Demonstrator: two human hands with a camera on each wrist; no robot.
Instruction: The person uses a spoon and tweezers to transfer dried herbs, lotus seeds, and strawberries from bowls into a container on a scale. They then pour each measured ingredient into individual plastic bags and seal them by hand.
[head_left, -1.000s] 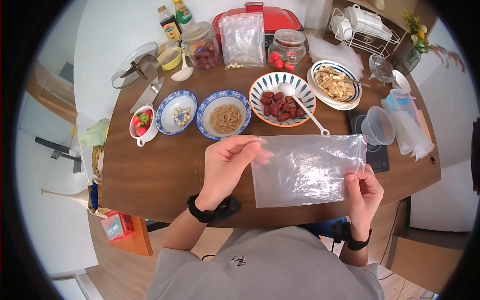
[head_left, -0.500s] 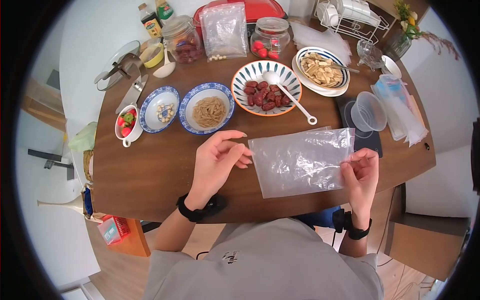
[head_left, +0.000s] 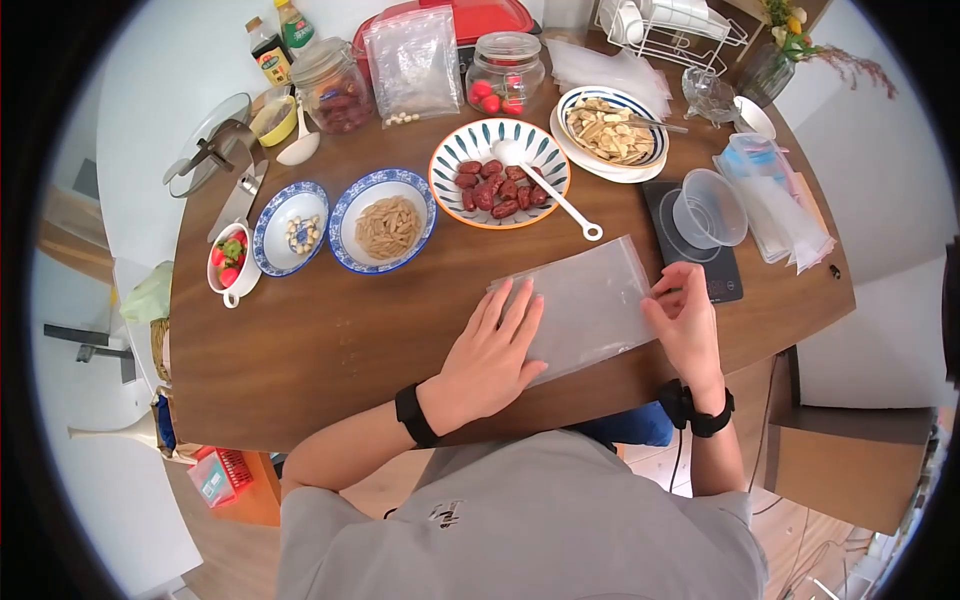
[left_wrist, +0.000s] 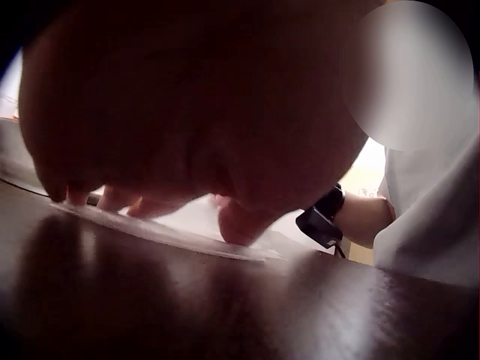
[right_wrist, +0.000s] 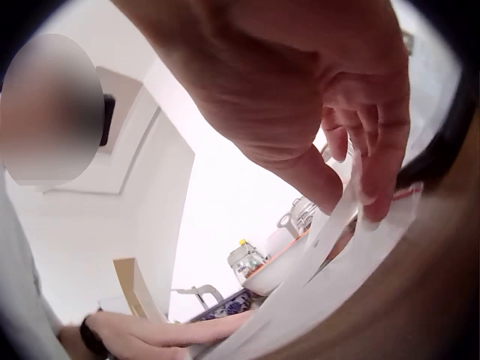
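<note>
A clear zip-lock bag (head_left: pixel 592 305) lies on the wooden table in front of the person. My left hand (head_left: pixel 488 358) rests on its left part with fingers straight and spread. In the left wrist view the fingertips (left_wrist: pixel 154 204) press the bag down against the tabletop. At the bag's right end, my right hand (head_left: pixel 687 325) pinches the edge between thumb and fingers. The right wrist view shows the bag's film (right_wrist: pixel 352 251) raised at that hand, its two layers parted.
Beyond the bag stand a bowl of red dates (head_left: pixel 447 208) with a white spoon (head_left: pixel 560 190), a bowl of pale brown strips (head_left: pixel 343 235) and a bowl of small white pieces (head_left: pixel 268 240). A clear plastic tub (head_left: pixel 712 215) sits on a black scale (head_left: pixel 722 282) at right.
The bag has come down from the raised hands onto the table. My left hand let go of its left corner, then laid flat on it. The right hand kept to the right end.
</note>
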